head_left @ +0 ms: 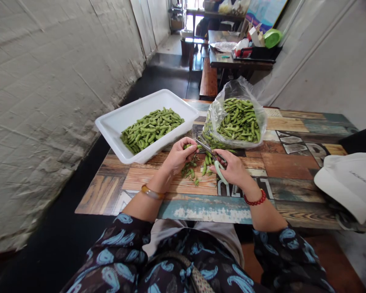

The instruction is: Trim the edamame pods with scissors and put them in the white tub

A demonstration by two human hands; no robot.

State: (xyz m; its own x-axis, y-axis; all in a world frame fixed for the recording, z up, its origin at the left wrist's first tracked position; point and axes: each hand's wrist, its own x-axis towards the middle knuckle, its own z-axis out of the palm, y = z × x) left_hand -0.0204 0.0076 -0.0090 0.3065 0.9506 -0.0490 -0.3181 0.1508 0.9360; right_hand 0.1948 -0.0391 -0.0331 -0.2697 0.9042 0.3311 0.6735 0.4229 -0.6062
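My left hand (181,153) pinches a green pod (187,145) between thumb and fingers, above the wooden table. My right hand (232,166) is closed round scissors (221,172) with pale green handles, their blades pointing at the pod in my left hand. Under both hands lie loose pods (206,163) and small green trimmings (192,171). Beyond my left hand, a white tray (110,122) holds a heap of green pods (152,128). A clear plastic bag (215,112) full of pods (239,120) stands open beyond my right hand.
The patchwork wooden table (293,165) bears a white cap (347,183) at its right edge, with a black item (358,141) behind it. A pale wall (42,101) runs along the left. Further back are a bench (208,79) and another table (216,36) with a black box.
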